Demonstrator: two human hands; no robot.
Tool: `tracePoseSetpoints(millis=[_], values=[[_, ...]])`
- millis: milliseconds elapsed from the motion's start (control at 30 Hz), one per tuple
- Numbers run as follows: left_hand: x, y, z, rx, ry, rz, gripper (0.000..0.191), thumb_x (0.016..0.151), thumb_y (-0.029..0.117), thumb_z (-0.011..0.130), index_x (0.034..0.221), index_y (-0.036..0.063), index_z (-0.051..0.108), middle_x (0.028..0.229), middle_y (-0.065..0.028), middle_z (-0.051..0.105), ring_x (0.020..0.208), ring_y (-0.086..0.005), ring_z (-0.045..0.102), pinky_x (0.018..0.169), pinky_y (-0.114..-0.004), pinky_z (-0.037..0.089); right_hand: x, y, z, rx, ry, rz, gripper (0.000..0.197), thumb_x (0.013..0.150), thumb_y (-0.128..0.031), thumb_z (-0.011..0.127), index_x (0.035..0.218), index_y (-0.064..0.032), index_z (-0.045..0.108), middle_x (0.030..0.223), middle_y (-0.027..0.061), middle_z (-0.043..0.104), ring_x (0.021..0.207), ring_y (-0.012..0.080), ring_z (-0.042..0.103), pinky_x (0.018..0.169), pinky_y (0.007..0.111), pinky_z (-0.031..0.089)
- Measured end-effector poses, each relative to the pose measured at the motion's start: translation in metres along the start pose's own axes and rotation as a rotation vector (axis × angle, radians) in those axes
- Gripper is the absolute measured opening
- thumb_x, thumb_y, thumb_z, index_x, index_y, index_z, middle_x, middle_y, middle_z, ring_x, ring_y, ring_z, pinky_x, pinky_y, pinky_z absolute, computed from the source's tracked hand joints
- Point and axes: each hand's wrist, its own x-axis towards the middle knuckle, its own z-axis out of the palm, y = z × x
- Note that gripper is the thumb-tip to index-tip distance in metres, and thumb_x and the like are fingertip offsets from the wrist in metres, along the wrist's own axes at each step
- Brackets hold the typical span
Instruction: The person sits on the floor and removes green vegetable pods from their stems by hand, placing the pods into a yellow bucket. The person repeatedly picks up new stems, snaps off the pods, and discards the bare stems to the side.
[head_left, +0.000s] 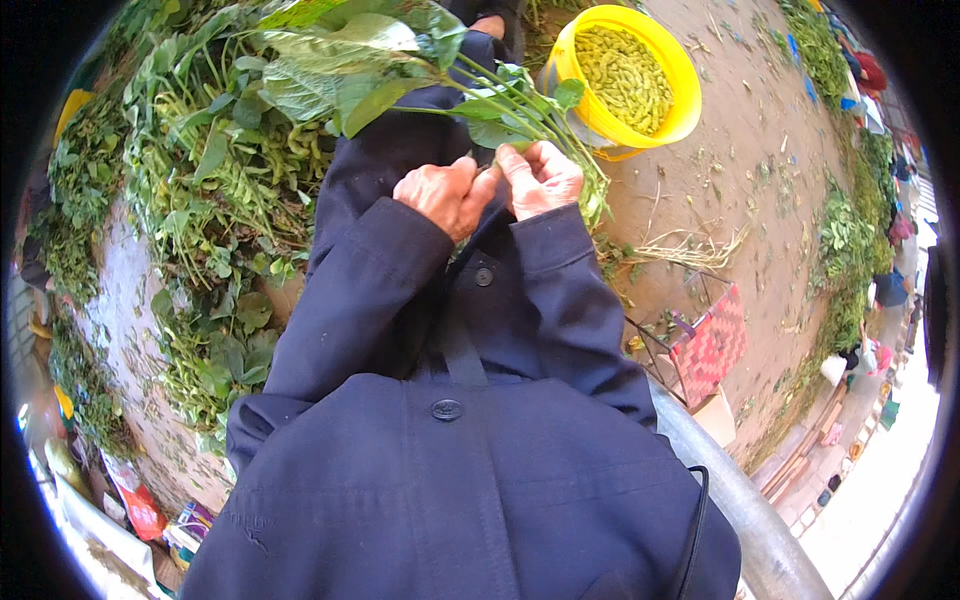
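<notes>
A leafy soybean plant (491, 94) lies across my lap, its several green stems running down to the right. My right hand (546, 180) is at those stems, thumb and fingers pinched together on a green part of the plant. Just left of it, my left hand (442, 196) is curled, with its thumb and forefinger close to the right fingertips. What lies inside the left fingers is hidden. Beyond my right hand stands a yellow bucket (684, 105) with many green soybean pods (622, 79) in it.
A large heap of soybean plants (217, 157) lies to my left. A folding stool with a red woven seat (709, 341) is at my right, near pulled stalks (694, 249). Leaf bits litter the ground (750, 150). More plants (855, 232) line the far right.
</notes>
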Motion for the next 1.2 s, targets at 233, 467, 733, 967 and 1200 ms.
tracePoseSetpoints(millis=[233, 467, 733, 967, 1200], values=[[0.002, -0.001, -0.001, -0.022, -0.058, -0.032, 0.033, 0.083, 0.033, 0.054, 0.067, 0.0053, 0.05, 0.055, -0.0189, 0.052, 0.053, -0.0374, 0.054, 0.047, -0.046, 0.042, 0.003, 0.004, -0.005, 0.058, -0.032, 0.063, 0.013, 0.08, -0.008, 0.064, 0.072, -0.0036, 0.054, 0.057, -0.001, 0.052, 0.045, 0.0046, 0.042, 0.041, 0.02, 0.032], [0.007, 0.008, -0.013, -0.101, -0.075, -0.058, 0.034, 0.083, 0.034, 0.057, 0.066, 0.0051, 0.048, 0.055, -0.0184, 0.052, 0.054, -0.0371, 0.054, 0.047, -0.045, 0.041, 0.0, -0.009, -0.008, 0.316, -0.076, 0.224, 0.014, 0.084, -0.012, 0.06, 0.075, -0.0048, 0.053, 0.051, 0.0002, 0.045, 0.037, 0.0063, 0.035, 0.035, 0.02, 0.025], [0.003, 0.006, -0.01, -0.044, -0.075, -0.046, 0.038, 0.083, 0.037, 0.056, 0.064, 0.0051, 0.048, 0.055, -0.018, 0.053, 0.053, -0.0369, 0.055, 0.047, -0.045, 0.043, -0.001, -0.003, -0.012, 0.325, -0.107, 0.231, 0.009, 0.082, -0.009, 0.061, 0.078, -0.0036, 0.055, 0.054, 0.0005, 0.048, 0.039, 0.0061, 0.038, 0.036, 0.02, 0.026], [0.002, 0.015, -0.014, 0.171, -0.141, -0.03, 0.03, 0.083, 0.029, 0.056, 0.066, 0.0061, 0.047, 0.059, -0.0191, 0.053, 0.055, -0.0376, 0.055, 0.049, -0.045, 0.044, -0.004, 0.007, 0.0, 0.024, 0.004, -0.072, 0.008, 0.077, -0.004, 0.065, 0.08, -0.0026, 0.058, 0.068, 0.001, 0.06, 0.056, 0.0048, 0.051, 0.052, 0.019, 0.041], [0.001, 0.015, -0.013, 0.287, -0.107, -0.004, 0.031, 0.084, 0.032, 0.053, 0.068, 0.0054, 0.051, 0.058, -0.0147, 0.057, 0.049, -0.0306, 0.056, 0.045, -0.04, 0.044, -0.003, 0.01, 0.001, -0.009, 0.047, -0.072, 0.007, 0.077, -0.005, 0.066, 0.079, -0.0025, 0.059, 0.069, 0.0017, 0.061, 0.057, 0.0056, 0.052, 0.054, 0.021, 0.043]])
